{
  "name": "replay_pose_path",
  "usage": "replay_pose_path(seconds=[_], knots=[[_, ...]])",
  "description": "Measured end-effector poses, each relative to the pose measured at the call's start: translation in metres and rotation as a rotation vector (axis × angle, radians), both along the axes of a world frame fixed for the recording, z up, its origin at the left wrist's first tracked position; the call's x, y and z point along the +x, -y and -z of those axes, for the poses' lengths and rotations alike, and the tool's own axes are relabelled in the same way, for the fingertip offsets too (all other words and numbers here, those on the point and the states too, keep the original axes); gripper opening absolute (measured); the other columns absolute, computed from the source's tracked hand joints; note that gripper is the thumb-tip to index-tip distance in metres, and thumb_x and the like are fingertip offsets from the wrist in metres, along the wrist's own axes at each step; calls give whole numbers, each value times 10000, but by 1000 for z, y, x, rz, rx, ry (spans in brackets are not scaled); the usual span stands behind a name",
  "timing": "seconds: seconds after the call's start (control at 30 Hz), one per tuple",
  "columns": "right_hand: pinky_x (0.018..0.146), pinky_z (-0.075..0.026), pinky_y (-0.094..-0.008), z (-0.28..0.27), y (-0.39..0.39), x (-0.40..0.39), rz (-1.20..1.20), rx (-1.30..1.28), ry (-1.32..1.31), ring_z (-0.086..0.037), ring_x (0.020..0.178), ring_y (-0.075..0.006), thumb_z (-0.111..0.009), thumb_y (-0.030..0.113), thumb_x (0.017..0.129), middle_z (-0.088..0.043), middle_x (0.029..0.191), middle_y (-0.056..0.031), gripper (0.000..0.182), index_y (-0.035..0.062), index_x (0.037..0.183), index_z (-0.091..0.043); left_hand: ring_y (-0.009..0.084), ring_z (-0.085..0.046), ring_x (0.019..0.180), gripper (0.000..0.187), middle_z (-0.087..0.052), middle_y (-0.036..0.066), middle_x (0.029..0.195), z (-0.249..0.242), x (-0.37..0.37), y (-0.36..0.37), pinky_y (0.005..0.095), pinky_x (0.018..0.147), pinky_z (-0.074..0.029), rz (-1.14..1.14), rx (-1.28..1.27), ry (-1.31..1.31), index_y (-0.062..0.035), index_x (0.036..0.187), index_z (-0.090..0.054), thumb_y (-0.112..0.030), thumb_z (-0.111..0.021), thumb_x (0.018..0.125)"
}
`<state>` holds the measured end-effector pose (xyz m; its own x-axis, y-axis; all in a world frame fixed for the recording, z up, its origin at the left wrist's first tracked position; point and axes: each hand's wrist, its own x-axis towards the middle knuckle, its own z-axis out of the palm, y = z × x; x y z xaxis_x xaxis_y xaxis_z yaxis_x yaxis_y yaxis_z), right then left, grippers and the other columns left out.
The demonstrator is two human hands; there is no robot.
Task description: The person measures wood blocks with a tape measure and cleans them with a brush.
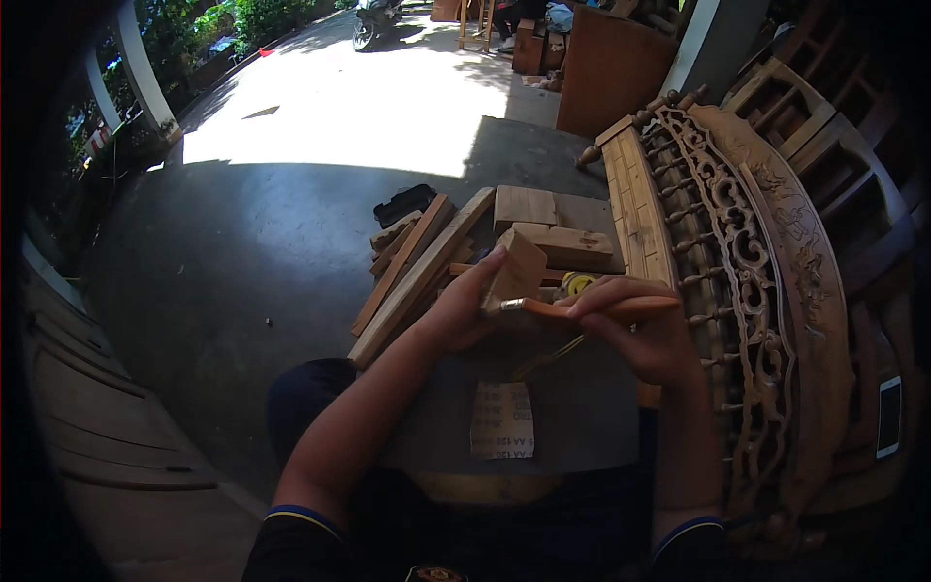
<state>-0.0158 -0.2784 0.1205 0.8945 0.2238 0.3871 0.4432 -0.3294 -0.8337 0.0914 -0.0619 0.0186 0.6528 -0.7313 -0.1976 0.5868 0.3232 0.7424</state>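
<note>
My left hand [465,306] grips a pale wooden block [524,264], tilted upward in front of me. In my right hand [630,320] is a tool with an orange-brown wooden handle [548,309] and a short silvery end. That end reaches the lower part of the block; its tip is too small to make out. Below my hands, a piece of sandpaper [501,420] lies printed side up on a dark flat surface [587,417]. Just beyond my right fingers sits a yellow tape measure [579,282], partly hidden.
Long wooden strips [427,272] and thicker wood blocks [562,242] lie ahead. At right stands a carved wooden furniture panel [747,233] with turned spindles. A phone [889,417] lies far right. Beyond the grey floor [233,281], a motorbike [373,21] is parked in sunlight.
</note>
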Motion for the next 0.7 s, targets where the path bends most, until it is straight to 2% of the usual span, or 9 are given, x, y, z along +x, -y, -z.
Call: replay_pose_path(seconds=[0.07,0.1,0.2,0.23,0.37,0.47,0.5,0.6,0.7], knots=[[880,-586,-323,-1,-1,-4,-79,44,-19,-741,1009,-196,-738,-12,928,-773,1039,-89,126,45,1037,-762,277,-625,1268,638,-580,186,1410,0,-3,-1,438,1092,-508,-10,10,-4,-29,1514,-434,-520,-399,1108],[882,-588,-330,4,-8,2,126,-34,111,-742,1015,-193,-744,-16,919,-775,1045,-82,135,48,1035,-766,279,-624,1272,639,-576,187,1418,2,-4,2,439,1093,-507,-22,-21,3,-33,1517,-432,-523,-399,1107],[883,-588,-329,8,-5,6,178,-22,102,-741,1014,-187,-739,-25,917,-773,1045,-82,120,37,1016,-770,293,-615,1287,644,-566,187,1432,8,0,4,446,1108,-497,-43,-73,-25,-39,1525,-423,-528,-398,1106],[882,-589,-326,0,-3,3,-23,-97,92,-739,1017,-184,-734,-15,927,-772,1055,-94,105,29,1015,-770,299,-611,1293,645,-563,186,1436,8,1,4,448,1115,-493,-51,-83,-45,-40,1527,-419,-528,-398,1106],[881,-588,-312,10,7,3,225,145,-11,-731,1021,-168,-716,7,952,-769,1080,-87,91,27,1019,-775,325,-595,1317,660,-564,217,1436,-3,-9,3,456,1141,-476,-29,-93,1,-2,1528,-399,-509,-390,1106],[909,-582,-308,5,12,8,277,43,138,-727,1036,-175,-706,-4,955,-767,1092,-88,90,24,1003,-776,342,-587,1330,674,-566,244,1430,4,0,3,462,1152,-468,80,-152,42,29,1528,-382,-498,-361,1107],[944,-577,-322,4,14,1,105,193,-141,-726,1071,-193,-717,-2,947,-769,1103,-103,92,27,1012,-776,348,-585,1333,680,-567,253,1427,6,1,3,465,1154,-466,88,-154,27,38,1528,-376,-495,-352,1107],[951,-576,-334,-2,11,-6,-190,38,-173,-724,1078,-194,-732,13,941,-770,1096,-101,111,34,1044,-766,352,-555,1367,685,-552,253,1448,9,4,-1,498,1172,-436,120,-169,49,32,1542,-357,-495,-333,1106],[902,-578,-329,9,4,3,47,177,-57,-721,1015,-164,-742,40,948,-767,1059,-85,102,35,1051,-749,331,-513,1408,660,-530,208,1487,3,1,3,531,1186,-403,19,-152,-41,-23,1555,-362,-505,-344,1104]])
